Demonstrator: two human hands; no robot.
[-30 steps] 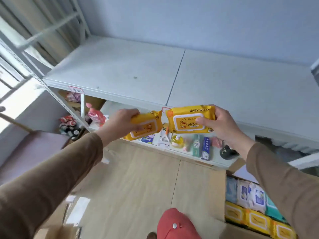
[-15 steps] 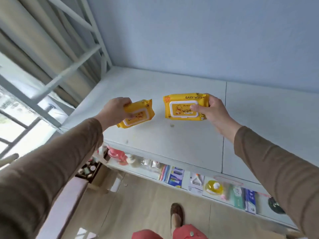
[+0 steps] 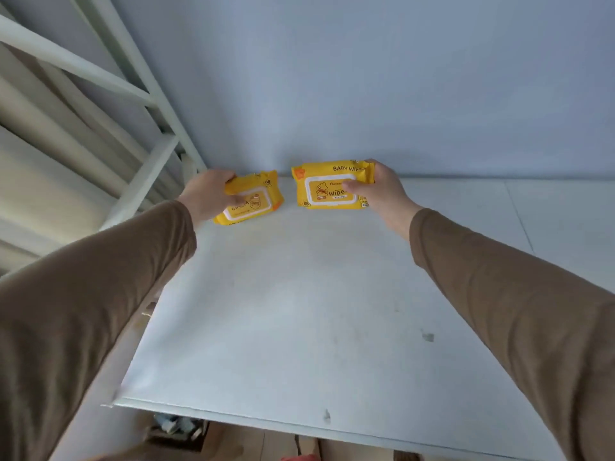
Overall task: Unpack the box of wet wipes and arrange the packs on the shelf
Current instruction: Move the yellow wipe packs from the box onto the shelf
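Note:
Both arms stretch over the white top shelf [image 3: 299, 311] toward its back edge by the wall. My left hand [image 3: 208, 194] grips a yellow pack of baby wipes [image 3: 256, 202], turned upside down and tilted, low over the shelf's back left corner. My right hand [image 3: 379, 189] holds a second yellow pack of baby wipes [image 3: 327, 188] upright with its white lid label facing me, its lower edge at or just above the shelf surface. The two packs sit side by side with a small gap between them. The box is out of view.
A pale blue wall [image 3: 366, 78] rises right behind the shelf. White metal frame bars [image 3: 143, 94] slant along the left side. A seam [image 3: 519, 217] splits the shelf boards at right. Below the front edge, bits of lower shelf goods and floor show.
Both hands have carried the packs up from in front of the shelf edge and far back across the top shelf toward the wall. My view has risen with them; the box and lower shelf dropped out of sight.

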